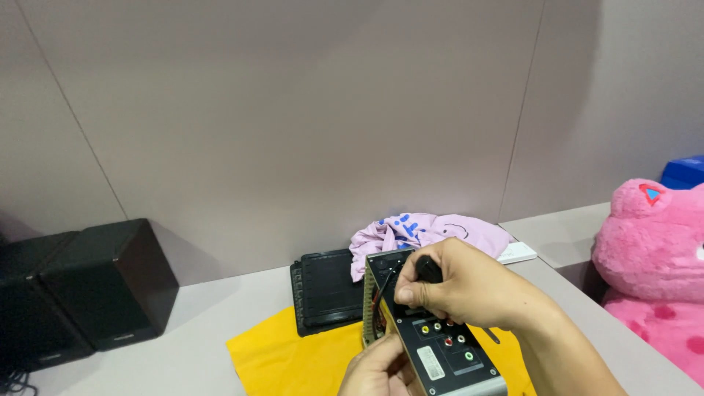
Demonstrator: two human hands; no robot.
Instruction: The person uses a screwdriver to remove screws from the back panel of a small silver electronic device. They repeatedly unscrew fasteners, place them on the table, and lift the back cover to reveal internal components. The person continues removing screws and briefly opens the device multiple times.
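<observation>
Grey metal electronics box with a black rear panel of coloured round sockets (433,345), tilted up on edge over a yellow cloth sheet (293,356) spread on the pale grey tabletop (213,323). Steadied from below by the left hand (378,370), fingers curled against the box's lower side; exact grip partly cut off by the frame edge. Gripped at the top by the right hand (462,282), fingers folded tight round the black handle of a slim tool (427,269), thumb pressed along it, tip hidden against the upper part of the panel. Red and black wires visible inside the box's open left side.

Just behind the box, a flat black ridged cover panel (326,293) lying partly on the yellow sheet. Beyond, a crumpled lilac fabric with blue marks (422,235), with a white slab (518,253) beside it. Far left, two black box speakers (81,290) standing side by side. At the right edge, a pink plush toy (653,271).
</observation>
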